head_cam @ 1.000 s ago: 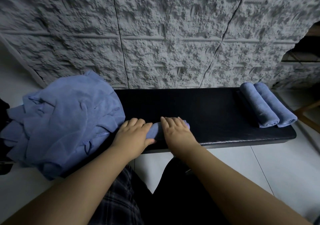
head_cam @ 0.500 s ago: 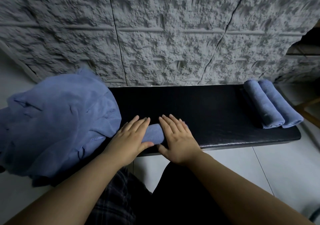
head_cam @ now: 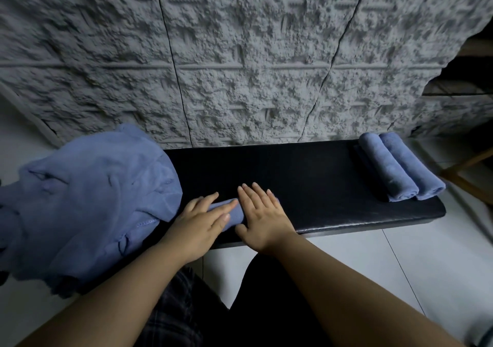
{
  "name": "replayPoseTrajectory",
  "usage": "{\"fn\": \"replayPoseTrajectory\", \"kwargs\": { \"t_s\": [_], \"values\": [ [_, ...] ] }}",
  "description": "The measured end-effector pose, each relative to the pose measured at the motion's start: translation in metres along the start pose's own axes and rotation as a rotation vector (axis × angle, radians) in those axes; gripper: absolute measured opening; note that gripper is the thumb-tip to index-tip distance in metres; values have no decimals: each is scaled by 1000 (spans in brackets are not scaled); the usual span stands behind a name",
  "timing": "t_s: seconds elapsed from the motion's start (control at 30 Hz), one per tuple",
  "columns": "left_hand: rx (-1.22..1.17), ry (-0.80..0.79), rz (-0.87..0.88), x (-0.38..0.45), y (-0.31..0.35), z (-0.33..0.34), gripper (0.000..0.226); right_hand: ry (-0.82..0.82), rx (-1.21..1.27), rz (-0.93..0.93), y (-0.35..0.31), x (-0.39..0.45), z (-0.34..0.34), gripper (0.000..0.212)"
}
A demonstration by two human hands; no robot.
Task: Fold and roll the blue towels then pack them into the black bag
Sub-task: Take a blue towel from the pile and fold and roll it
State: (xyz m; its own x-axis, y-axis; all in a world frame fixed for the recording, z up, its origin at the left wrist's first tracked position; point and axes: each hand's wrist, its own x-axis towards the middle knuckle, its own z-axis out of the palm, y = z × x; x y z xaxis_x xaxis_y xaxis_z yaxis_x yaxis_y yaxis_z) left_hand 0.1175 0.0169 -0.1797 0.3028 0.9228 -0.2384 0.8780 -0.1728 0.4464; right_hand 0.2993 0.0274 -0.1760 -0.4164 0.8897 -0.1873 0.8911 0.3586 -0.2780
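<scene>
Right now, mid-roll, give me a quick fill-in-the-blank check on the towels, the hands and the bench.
1. Both the left hand and the right hand press with straight fingers on a ____ towel.
2. The number of finished rolled towels at the bench's right end is ____.
3. The heap of unfolded towels lies at the ____ end of the black bench.

Missing words: blue; two; left

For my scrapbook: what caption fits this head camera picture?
Both hands press flat on a blue towel roll on the black bench.
</scene>
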Motion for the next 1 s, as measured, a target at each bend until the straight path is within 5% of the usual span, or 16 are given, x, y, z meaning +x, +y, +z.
{"fn": "replayPoseTrajectory", "kwargs": {
  "t_s": [0.17,0.5,0.67,1.0],
  "values": [
    [-461,162,-23,-15,-12,1,32,-38,45,82,-1,-3,-3,68],
    [-530,-15,-29,-24,9,3,45,204,154,292,4,-26,-3,58],
    [-479,-52,-8,-6,40,14,43,451,429,423,10,-41,-7,18],
    [-853,32,-214,36,100,33,43,358,686,484,17,-52,-14,39]
  ]
}}
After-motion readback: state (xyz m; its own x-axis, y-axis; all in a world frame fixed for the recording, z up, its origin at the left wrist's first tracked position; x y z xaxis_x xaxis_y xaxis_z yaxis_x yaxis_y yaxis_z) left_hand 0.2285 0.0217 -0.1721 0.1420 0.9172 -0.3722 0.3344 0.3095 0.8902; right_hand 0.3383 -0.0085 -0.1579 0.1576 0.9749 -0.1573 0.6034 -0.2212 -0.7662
